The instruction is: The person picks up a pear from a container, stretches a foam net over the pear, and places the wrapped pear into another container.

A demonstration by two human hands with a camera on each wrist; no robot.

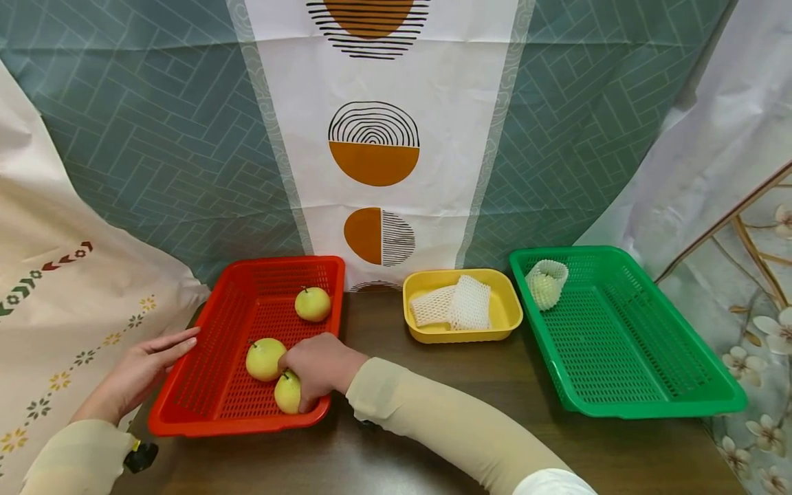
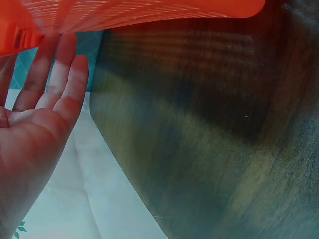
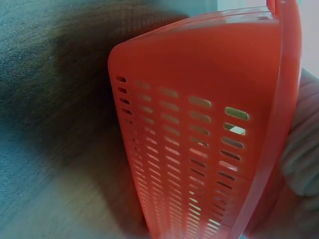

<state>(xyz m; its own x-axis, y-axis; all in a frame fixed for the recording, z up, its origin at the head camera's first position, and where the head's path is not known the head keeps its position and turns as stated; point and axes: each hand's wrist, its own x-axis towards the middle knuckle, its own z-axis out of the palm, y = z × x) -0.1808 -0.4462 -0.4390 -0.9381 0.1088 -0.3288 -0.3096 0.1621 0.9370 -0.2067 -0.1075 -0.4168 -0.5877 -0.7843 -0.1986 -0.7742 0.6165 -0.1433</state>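
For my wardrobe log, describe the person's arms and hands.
Plain pale-cream fabric sleeves, white cloth at the right one's upper end; a small black object with yellow marking beside the left sleeve. The left hand and right hand are ungloved.

**Patterned drapes (image 1: 161, 151) behind a dark desk (image 1: 260, 460)**

At the far side, teal cloth flanks a white central band (image 1: 445, 137) printed with orange-and-black circles (image 1: 374, 161). Cream cloth (image 1: 68, 199) hangs left, white floral cloth (image 1: 711, 130) right. Light glints on the desk's near part.
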